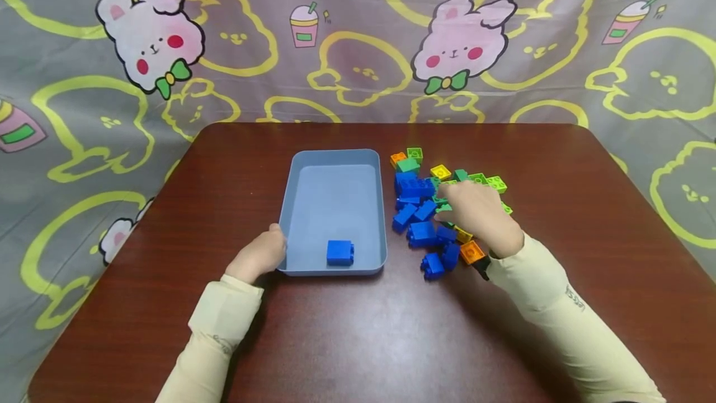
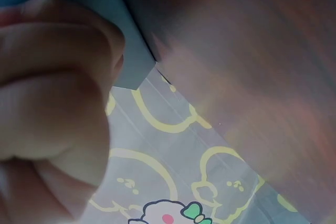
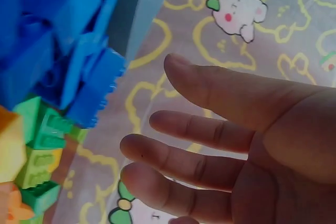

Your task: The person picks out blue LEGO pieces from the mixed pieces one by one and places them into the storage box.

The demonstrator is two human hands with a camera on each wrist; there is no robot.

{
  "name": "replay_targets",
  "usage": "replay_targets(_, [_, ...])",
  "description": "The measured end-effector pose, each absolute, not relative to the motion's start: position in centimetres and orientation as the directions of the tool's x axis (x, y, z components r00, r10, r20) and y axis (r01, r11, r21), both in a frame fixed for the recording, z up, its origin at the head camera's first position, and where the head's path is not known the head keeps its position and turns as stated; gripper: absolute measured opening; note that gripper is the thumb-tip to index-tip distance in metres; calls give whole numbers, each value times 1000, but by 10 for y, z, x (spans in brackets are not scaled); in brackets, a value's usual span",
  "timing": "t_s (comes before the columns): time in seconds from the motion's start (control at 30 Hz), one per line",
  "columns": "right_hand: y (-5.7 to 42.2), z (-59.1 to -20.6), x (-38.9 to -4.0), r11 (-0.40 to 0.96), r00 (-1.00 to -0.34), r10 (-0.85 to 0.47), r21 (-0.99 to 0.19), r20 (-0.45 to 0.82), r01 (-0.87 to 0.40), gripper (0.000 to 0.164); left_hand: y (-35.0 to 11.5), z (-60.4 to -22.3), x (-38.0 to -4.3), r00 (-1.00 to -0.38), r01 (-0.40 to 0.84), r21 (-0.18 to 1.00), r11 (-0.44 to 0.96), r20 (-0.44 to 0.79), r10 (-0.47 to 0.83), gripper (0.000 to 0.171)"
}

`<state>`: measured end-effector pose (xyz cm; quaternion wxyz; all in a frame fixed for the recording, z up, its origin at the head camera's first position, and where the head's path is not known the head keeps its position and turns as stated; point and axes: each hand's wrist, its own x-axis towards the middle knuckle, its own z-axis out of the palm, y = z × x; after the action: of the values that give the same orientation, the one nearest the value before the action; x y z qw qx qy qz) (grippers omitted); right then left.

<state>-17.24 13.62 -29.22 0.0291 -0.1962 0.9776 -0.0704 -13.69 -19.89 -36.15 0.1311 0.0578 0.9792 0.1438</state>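
Gripping the tray (image 1: 335, 204) by its side with the left hand (image 1: 259, 255), with one blue brick (image 1: 339, 252) inside to that hand's right. Holding the right hand (image 1: 478, 213) empty, with fingers (image 3: 178, 159) loosely extended, over loose bricks (image 1: 440, 171) on the surface (image 1: 363, 341): blue ones (image 1: 421, 234) mainly to its left, lime ones (image 1: 496, 184) just beyond, an orange one (image 1: 472, 251) near its wrist.

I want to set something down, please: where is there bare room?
Free: the table left of the tray, beyond the left hand; nearer than the tray, between the sleeves; the tray's far part. Crowded: right of the tray, with bricks around the right hand.
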Motion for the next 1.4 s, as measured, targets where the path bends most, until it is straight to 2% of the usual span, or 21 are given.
replay_targets(0.5, [150,-317,-174,910,-914,-399,-156,-71,-385,32,-200,-359,-137,-959,35,334,942,-254,125,28])
replay_targets(0.67, [150,-321,-174,913,-913,-393,-165,-108,-374,32,-201,-360,-138,-959,39,329,944,-252,127,28])
replay_targets(1.1, [147,-327,-172,914,-913,-392,-154,-107,-375,30,-200,-359,-137,-956,47,313,949,-260,133,30])
replay_targets(1.4, [142,-331,-173,909,-907,-405,-154,-112,-387,21,-201,-362,-137,-957,45,322,946,-259,133,27])
